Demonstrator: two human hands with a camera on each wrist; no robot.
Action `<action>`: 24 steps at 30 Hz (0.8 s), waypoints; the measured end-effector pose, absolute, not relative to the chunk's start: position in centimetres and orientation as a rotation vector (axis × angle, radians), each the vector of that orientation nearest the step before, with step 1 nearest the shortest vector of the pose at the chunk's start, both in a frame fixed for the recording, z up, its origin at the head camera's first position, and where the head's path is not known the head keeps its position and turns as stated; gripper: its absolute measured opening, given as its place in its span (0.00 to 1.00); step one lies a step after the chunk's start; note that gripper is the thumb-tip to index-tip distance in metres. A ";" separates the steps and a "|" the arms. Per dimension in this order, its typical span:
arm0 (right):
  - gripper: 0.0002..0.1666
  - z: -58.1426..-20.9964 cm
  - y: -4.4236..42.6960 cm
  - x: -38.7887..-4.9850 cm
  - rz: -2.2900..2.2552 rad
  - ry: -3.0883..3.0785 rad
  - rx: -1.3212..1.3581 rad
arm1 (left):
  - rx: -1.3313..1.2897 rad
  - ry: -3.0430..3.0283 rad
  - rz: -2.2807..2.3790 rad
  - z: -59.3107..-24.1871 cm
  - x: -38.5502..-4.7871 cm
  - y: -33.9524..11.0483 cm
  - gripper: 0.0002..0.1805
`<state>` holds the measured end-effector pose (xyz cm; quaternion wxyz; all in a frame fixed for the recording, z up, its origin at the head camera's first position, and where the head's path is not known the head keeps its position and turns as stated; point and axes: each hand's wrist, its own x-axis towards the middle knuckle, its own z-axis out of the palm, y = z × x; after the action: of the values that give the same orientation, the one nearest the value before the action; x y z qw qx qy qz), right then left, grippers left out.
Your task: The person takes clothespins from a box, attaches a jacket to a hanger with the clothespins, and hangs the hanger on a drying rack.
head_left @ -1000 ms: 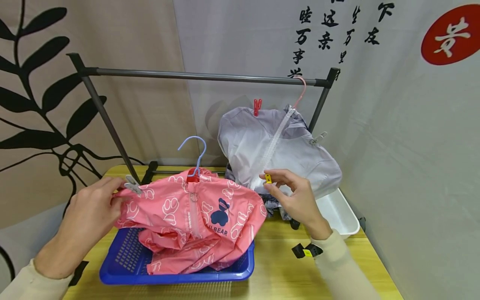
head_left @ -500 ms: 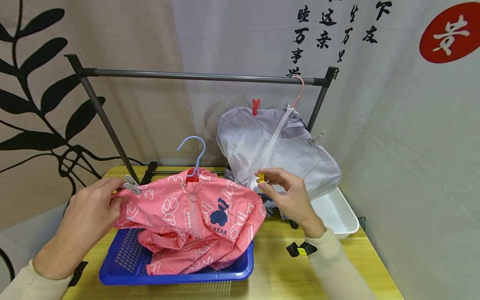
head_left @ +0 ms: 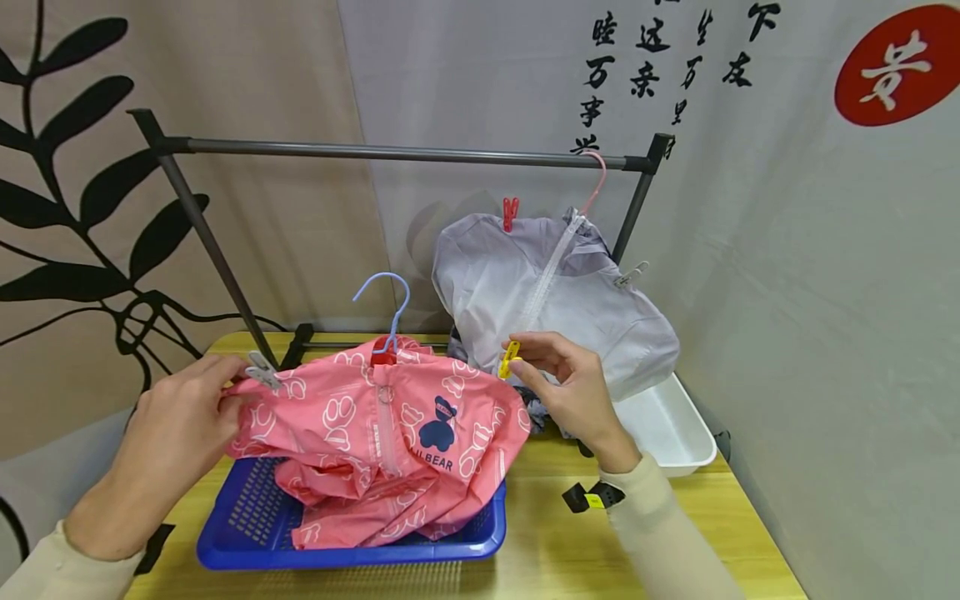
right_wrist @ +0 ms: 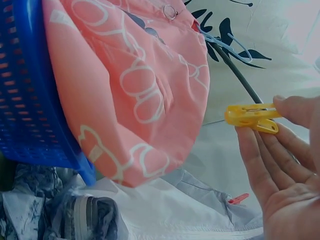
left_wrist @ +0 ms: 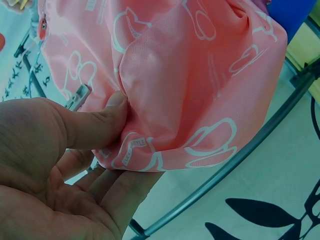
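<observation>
A pink jacket (head_left: 330,417) with white bear outlines lies over a blue basket (head_left: 352,560), a light-blue hanger (head_left: 401,308) sticking up from its collar. My left hand (head_left: 180,417) pinches the jacket's left shoulder between thumb and fingers, as the left wrist view also shows. Beside those fingers a grey clothespin (head_left: 262,370) is clipped on the fabric. My right hand (head_left: 573,383) holds a yellow clothespin (right_wrist: 250,116) between thumb and fingertips. That clothespin is just above the jacket's right shoulder and apart from it in the right wrist view.
A grey rack's bar (head_left: 390,152) spans the back. At its right end a pale grey jacket (head_left: 555,292) hangs on a pink hanger (head_left: 597,185), with a red clothespin (head_left: 510,214) and a light one (head_left: 632,274) on it. A white tray (head_left: 671,425) stands behind my right hand.
My right hand has moved left with the yellow clothespin, nearer to the pink jacket's right shoulder, and the clothespin has turned. The left hand keeps its grip in place.
</observation>
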<state>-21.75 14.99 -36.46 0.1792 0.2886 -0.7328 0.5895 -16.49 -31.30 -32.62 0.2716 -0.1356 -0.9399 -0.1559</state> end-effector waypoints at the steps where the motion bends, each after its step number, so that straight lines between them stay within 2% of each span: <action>1: 0.21 -36.4 14.9 -21.8 1.675 -2.068 0.812 | -0.362 -2.535 -0.420 -32.6 -16.5 -31.3 0.20; 24: 0.17 -36.8 13.6 -21.9 1.750 -2.011 0.719 | -0.345 -2.545 -0.424 -32.8 -16.4 -31.3 0.21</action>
<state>-21.88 13.64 -36.83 0.1890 0.2558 -0.7152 0.6223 -16.39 -31.31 -32.81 0.2661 -0.1277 -0.9425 -0.1570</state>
